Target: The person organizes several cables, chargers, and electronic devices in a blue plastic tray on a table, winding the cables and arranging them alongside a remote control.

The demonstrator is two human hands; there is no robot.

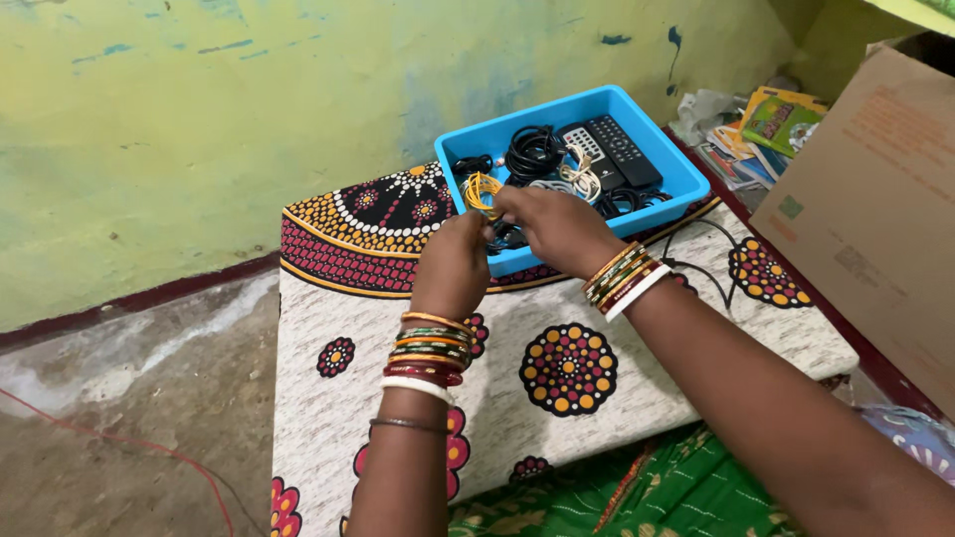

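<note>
My left hand [453, 264] and my right hand [552, 227] meet over the near edge of a blue plastic tray [686, 177]. Together they hold a small coil of yellow cable [481, 191], pinched between the fingers of both hands. The tray rests on a low surface covered with a patterned cloth [557, 368] of dotted circles. Inside the tray lie coiled black cables [533, 151], a cream-coloured cable bundle [580, 175] and two black remote controls [617, 149]. Both wrists wear stacks of coloured bangles.
A large cardboard box [875, 199] stands at the right. Books and papers [766, 129] lie behind it by the yellow-green wall [199, 119]. A black cable [711, 273] trails across the cloth. Bare concrete floor [129, 418] with a thin red wire lies to the left.
</note>
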